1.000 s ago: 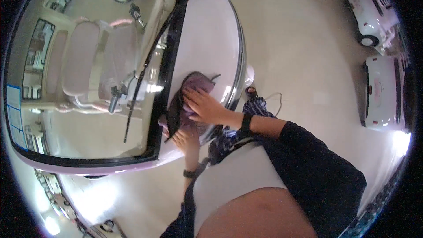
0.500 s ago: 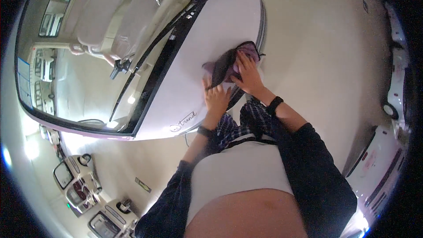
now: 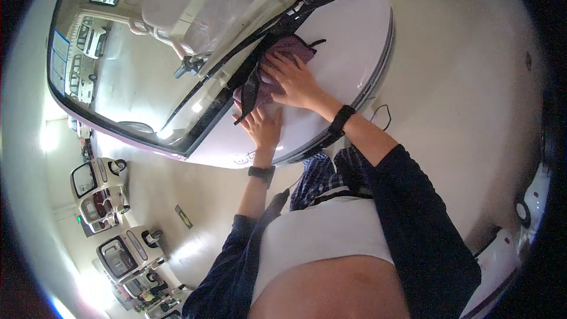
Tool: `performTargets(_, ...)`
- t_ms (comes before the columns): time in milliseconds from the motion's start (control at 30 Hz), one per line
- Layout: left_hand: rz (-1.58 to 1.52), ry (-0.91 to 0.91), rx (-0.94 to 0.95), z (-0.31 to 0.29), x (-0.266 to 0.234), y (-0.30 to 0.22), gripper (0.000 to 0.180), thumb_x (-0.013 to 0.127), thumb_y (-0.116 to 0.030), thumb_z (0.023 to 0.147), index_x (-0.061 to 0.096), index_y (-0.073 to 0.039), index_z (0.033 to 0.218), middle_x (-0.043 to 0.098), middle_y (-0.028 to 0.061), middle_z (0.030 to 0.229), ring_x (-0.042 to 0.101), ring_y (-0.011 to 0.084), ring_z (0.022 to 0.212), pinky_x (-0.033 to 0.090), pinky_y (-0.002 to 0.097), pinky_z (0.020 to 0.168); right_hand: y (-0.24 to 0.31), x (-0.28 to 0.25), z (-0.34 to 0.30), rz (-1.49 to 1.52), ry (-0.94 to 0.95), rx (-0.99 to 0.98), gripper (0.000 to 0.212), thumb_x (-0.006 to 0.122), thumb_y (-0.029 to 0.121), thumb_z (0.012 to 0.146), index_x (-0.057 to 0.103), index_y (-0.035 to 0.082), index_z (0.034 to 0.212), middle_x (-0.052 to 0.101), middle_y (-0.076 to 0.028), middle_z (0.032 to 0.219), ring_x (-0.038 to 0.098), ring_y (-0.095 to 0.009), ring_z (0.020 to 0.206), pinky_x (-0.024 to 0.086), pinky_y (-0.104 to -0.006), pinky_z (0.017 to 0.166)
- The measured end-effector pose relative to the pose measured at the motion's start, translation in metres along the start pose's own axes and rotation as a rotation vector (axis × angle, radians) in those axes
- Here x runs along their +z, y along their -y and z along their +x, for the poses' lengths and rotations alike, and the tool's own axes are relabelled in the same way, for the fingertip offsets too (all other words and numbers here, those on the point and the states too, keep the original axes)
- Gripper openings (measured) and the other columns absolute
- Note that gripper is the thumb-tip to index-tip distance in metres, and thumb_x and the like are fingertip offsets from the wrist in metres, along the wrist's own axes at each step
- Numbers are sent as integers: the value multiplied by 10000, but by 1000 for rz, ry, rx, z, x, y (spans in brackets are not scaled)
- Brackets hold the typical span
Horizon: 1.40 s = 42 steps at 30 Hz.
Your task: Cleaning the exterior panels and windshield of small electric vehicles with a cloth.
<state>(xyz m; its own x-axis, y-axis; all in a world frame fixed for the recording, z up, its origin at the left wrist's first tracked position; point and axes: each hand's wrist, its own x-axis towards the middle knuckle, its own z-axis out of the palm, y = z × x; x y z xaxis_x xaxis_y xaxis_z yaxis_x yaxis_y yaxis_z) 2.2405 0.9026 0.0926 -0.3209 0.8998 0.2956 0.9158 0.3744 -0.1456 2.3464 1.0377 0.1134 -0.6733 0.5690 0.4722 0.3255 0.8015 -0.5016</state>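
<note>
A purple cloth (image 3: 295, 48) with a dark edging lies bunched on the pale lilac front panel (image 3: 348, 41) of a small vehicle, against the black strip below its windshield. My right hand (image 3: 297, 84) rests flat on the cloth with its fingers spread, pressing it to the panel. At the cloth's near lower corner, my left hand (image 3: 264, 130) lies on the panel, fingers stretched out; their tips reach the cloth edge. Each wrist wears a dark band.
The black wiper arm (image 3: 251, 40) runs along the windshield (image 3: 139, 77) just beyond the cloth. A thin black cable (image 3: 387, 118) loops beside the panel's edge. Several small vehicles (image 3: 121, 254) stand at lower left, and white ones (image 3: 496, 266) at right.
Both hands and the cloth have moved left and away across the panel, from near its rounded front edge up to the black strip by the wiper. The view has shifted too.
</note>
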Motion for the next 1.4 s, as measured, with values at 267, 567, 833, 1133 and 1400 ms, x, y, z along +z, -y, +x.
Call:
performTargets(267, -70, -130, -5, -2, 22, -12, 597, 443, -367, 801, 309, 50, 1206, 296, 217, 1272, 149, 374, 1245, 48, 590, 964, -10, -3, -33, 48, -30, 57, 641, 581, 382, 698, 372, 80, 1223, 361, -116, 1262, 296, -266, 1192, 205, -455, 964)
performTargets(567, -155, -46, 156, 0, 6, -28, 302, 515, -305, 738, 571, -99, 952, 443, 122, 1182, 131, 426, 1237, 37, 642, 934, -27, -7, -74, -69, -143, 132, 616, 535, 399, 742, 386, 1, 1189, 366, -171, 1246, 329, -315, 1163, 216, -498, 941)
performTargets(833, -161, -26, 141, 1, 4, -35, 381, 494, -319, 749, 515, -153, 1090, 318, 130, 1295, 157, 402, 1237, 67, 635, 937, -39, 2, -89, -85, -201, 117, 579, 530, 387, 728, 417, -8, 1136, 384, -188, 1219, 340, -321, 1144, 211, -491, 937)
performTargets(1133, -168, 71, 154, 2, -7, -38, 296, 487, -334, 744, 568, -216, 1002, 213, 119, 1361, 150, 397, 1241, 68, 654, 921, -55, 15, -106, -114, -352, 58, 551, 515, 396, 740, 388, 34, 1136, 390, -185, 1213, 376, -333, 1108, 228, -516, 914)
performTargets(1400, -152, 62, 172, -1, 2, -39, 331, 455, -367, 778, 506, -242, 1081, 172, 112, 1373, 95, 381, 1257, 23, 662, 917, -55, 15, -108, -139, -352, 56, 523, 508, 383, 746, 383, 30, 1112, 398, -203, 1186, 385, -354, 1081, 238, -515, 902)
